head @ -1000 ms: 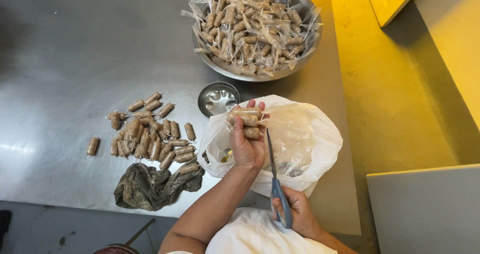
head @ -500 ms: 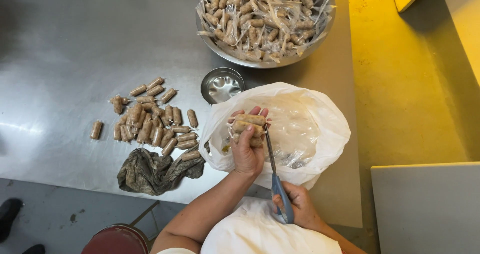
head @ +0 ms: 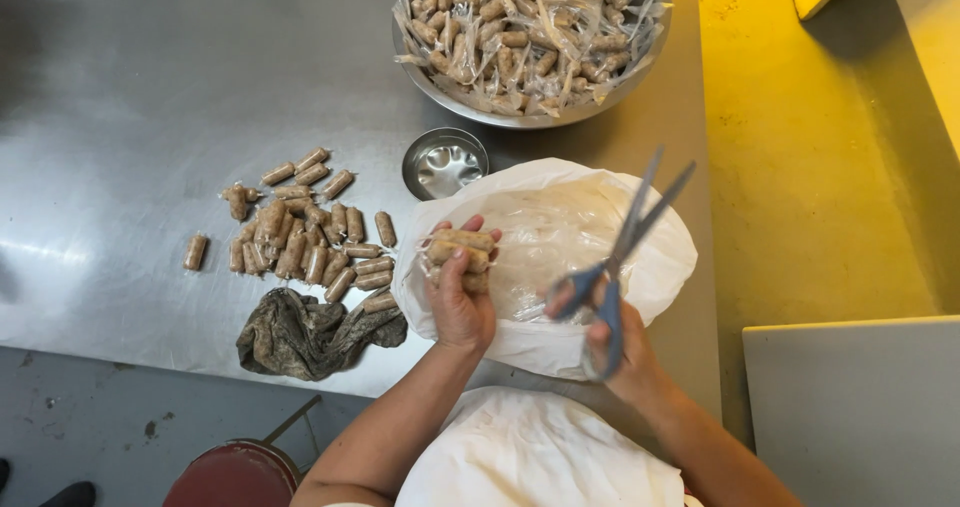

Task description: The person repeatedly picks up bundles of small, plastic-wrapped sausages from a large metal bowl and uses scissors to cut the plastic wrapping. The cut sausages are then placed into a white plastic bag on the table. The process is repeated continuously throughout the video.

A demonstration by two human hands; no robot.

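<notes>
Gripping a small cluster of wrapped sausage links [head: 460,252] in my left hand [head: 462,302], I am holding it just above the open white plastic bag [head: 560,257] lying on the steel tabletop [head: 130,97]. My fingers are clenched around the links. My right hand [head: 620,352] is grasping a pair of blue-handled scissors [head: 620,252], and the blades, which were shut and pointing toward the links half a second ago, are now standing spread apart and swung out over the bag, clear of the cluster. I am reading that as a cut just finished, or another being lined up; I cannot tell which.

Beside the bag, to the left, a loose pile of cut sausage pieces [head: 305,237] is lying on the tabletop, with one piece [head: 195,252] resting apart from it. A crumpled dark cloth [head: 310,335] is lying near the tabletop's front edge. A small empty steel bowl [head: 444,163] is sitting just beyond the bag, and a large steel basin [head: 600,92] heaped with uncut links in clear wrapping is standing at the far side.
</notes>
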